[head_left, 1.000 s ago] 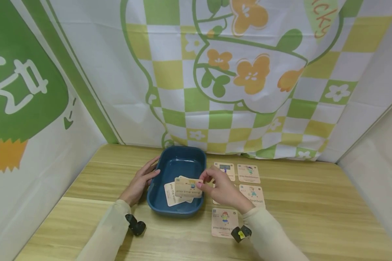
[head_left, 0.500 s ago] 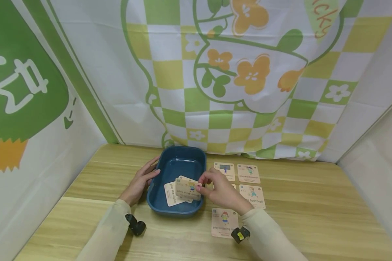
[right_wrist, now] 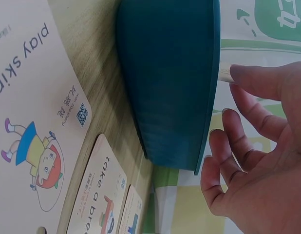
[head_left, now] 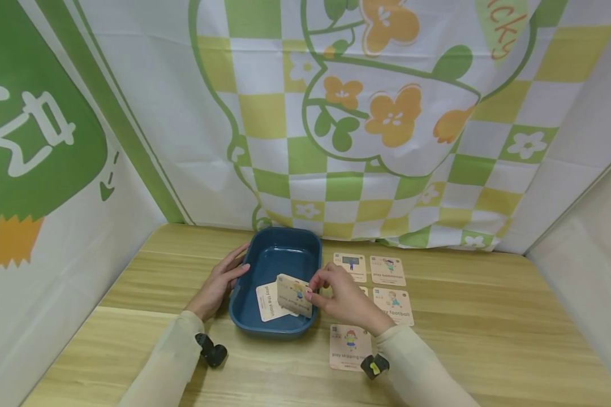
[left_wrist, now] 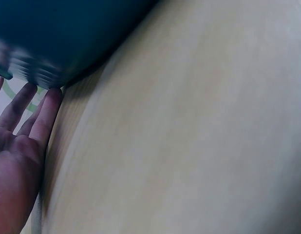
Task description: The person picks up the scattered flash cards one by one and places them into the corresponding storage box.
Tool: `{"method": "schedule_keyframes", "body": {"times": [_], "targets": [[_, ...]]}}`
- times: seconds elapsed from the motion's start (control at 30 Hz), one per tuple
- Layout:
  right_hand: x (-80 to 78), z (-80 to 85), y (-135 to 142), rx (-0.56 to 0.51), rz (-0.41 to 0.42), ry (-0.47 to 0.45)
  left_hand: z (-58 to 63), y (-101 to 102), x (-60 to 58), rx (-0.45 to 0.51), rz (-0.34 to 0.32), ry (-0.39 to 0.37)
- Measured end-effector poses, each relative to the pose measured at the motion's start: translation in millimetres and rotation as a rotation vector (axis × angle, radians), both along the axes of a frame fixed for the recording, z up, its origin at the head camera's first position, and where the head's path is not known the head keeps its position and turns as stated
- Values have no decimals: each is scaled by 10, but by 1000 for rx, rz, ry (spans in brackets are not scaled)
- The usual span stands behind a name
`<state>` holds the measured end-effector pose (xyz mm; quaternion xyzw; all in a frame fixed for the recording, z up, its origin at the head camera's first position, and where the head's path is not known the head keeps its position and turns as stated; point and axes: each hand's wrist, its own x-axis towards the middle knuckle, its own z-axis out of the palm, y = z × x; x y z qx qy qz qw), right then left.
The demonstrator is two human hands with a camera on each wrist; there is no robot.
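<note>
A dark blue tray stands on the wooden table with a "play the violin" card and part of another card inside. My left hand rests against the tray's left side, straight fingers touching the outer wall and thumb at the rim. In the left wrist view, fingertips meet the tray wall. Above the tray's near right part, my right hand pinches a picture card by its right edge between thumb and index finger. That card is tilted; in the right wrist view the tray hides most of it.
Right of the tray lie cards in rows: a blackboard card, a badminton card, a football card, a skipping card and a "take a break" card, mostly hidden by my hand in the head view. A printed curtain hangs behind.
The card in my right hand has tipped, its left side swinging up and its right side lower. My right hand has shifted slightly; the left hand and tray stay put.
</note>
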<state>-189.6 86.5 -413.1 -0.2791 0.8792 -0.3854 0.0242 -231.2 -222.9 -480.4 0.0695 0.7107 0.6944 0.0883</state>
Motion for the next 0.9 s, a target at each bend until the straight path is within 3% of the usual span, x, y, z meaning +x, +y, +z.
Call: {"method": "schedule_keyframes", "body": {"times": [0.9], "targets": [[10,26,68,0,-27,-18,3,11,-1,31,4,-3]]}}
